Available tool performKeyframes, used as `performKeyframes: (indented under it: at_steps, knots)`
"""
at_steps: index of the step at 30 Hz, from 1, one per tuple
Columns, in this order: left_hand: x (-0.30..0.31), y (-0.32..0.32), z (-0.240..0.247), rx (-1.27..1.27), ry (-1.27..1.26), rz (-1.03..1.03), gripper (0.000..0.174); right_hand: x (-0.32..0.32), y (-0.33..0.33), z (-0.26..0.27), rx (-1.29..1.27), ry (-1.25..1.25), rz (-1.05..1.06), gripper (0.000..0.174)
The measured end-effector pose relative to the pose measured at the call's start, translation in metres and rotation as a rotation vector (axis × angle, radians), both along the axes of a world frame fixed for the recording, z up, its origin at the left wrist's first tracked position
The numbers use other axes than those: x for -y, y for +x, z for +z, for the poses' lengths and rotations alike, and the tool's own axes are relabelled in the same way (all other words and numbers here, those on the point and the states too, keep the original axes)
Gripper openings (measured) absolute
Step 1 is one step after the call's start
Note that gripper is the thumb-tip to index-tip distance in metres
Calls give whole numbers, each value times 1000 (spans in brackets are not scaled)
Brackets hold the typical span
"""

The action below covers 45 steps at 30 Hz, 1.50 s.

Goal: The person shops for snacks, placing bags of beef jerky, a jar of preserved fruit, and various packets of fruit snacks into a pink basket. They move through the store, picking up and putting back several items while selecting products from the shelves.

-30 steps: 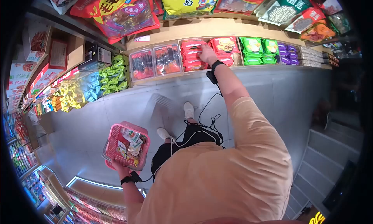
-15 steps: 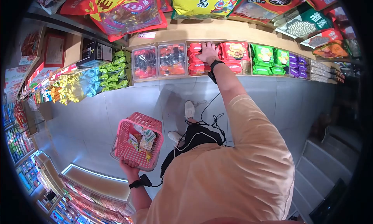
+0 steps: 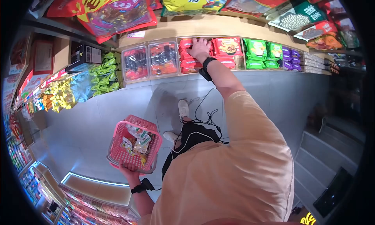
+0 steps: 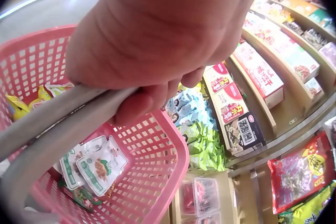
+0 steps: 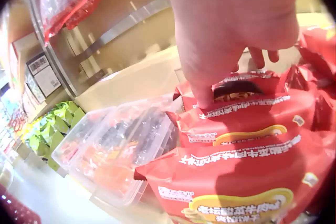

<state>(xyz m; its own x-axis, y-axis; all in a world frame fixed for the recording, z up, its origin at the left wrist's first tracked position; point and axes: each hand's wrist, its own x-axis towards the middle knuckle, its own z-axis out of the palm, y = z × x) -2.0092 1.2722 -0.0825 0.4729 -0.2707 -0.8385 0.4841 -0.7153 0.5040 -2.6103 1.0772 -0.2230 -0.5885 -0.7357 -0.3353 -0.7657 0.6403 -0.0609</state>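
Observation:
My left hand (image 3: 129,171) grips the grey handle (image 4: 68,121) of a pink plastic basket (image 3: 154,127), which hangs low at my left side. Several small snack packets (image 4: 102,166) lie inside it, some white and green, some yellow. At the shelf, my right hand (image 3: 200,49) reaches down over red snack packets (image 5: 236,171) standing in rows, its fingers spread. The right wrist view shows the thumb (image 5: 203,95) on the near side of a rear packet (image 5: 252,82) and fingertips over its far side.
Two clear plastic boxes (image 3: 164,59) of snacks stand left of the red packets; green packets (image 3: 256,53) and purple packets (image 3: 291,59) lie to the right. Large bags (image 3: 117,14) hang over the shelf. A black cable (image 3: 211,117) trails by my legs.
My right hand has moved from the packets' front onto their tops, fingers spreading over them. The pink basket has swung slightly and turned its open top more toward the head camera.

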Motion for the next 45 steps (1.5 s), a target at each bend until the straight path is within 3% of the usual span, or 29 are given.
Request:
performKeyframes:
  at_steps: [2, 5, 7, 9, 12, 15, 17, 19, 20, 21, 23, 25, 26, 29, 30, 31, 32, 35, 37, 40, 42, 43, 44, 45]
  knots:
    - [2, -2, 6, 1, -11, -6, 42, -12, -9, 3, -46, -132, 55, 72]
    - [5, -4, 6, -9, -28, -22, 42, -45, -42, 42, -181, -272, -42, 67]
    - [9, -2, 5, -39, -43, -45, 42, -70, -75, 52, -316, -319, -347, 68]
    - [11, -2, 2, -98, -67, -69, 42, -93, -116, 37, -256, -268, -812, 77]
    - [16, -7, 1, -114, -66, -124, 39, -123, -146, 8, 9, -251, -1099, 86]
    - [26, -29, 7, -40, 1, -98, 44, -147, -196, -73, 410, -278, -1120, 82]
    - [31, -38, 7, -25, 13, -115, 44, -142, -176, -63, 197, -415, -1215, 72]
    - [33, -39, 8, -56, 0, -149, 44, -145, -165, -34, 514, -516, -1280, 55]
    - [33, -38, 9, -94, -18, -177, 43, -144, -153, -20, 704, -742, -1326, 39]
    - [34, -36, 11, -131, -34, -207, 43, -146, -146, 2, 868, -793, -1283, 37]
    - [35, -34, 14, -239, -46, -261, 43, -146, -122, 32, 901, -927, -1240, 49]
    - [36, -41, 19, -305, -62, -315, 43, -153, -113, 38, 777, -853, -1058, 56]
    - [34, -48, 22, -313, -71, -343, 43, -156, -114, 14, 547, -862, -917, 53]
    - [36, -72, 28, -406, -101, -456, 43, -183, -21, 99, 355, -837, -707, 54]
    - [34, -76, 32, -439, -107, -492, 43, -197, 10, 106, 324, -942, -579, 56]
    - [32, -82, 34, -476, -116, -524, 42, -212, 43, 123, 380, -829, -594, 56]
    - [30, -87, 40, -510, -122, -548, 42, -228, 72, 118, 389, -908, -473, 53]
    - [22, -79, 36, -657, -131, -602, 41, -264, 166, 162, 1070, -689, -638, 50]
    - [11, -70, 39, -658, -135, -642, 39, -286, 229, 171, 1215, -545, -603, 50]
    - [-6, -101, 67, -714, -157, -707, 38, -308, 267, 180, 1144, -415, -578, 49]
    - [-20, -105, 64, -755, -123, -758, 37, -319, 288, 183, 1245, -380, -473, 41]
    - [-26, -111, 66, -757, -112, -807, 37, -319, 298, 155, 1113, -377, -455, 35]
    - [-32, -116, 69, -757, -104, -858, 37, -325, 307, 153, 1121, -528, -501, 29]
    - [-40, -122, 73, -746, -104, -903, 37, -329, 312, 153, 1000, -499, -579, 52]
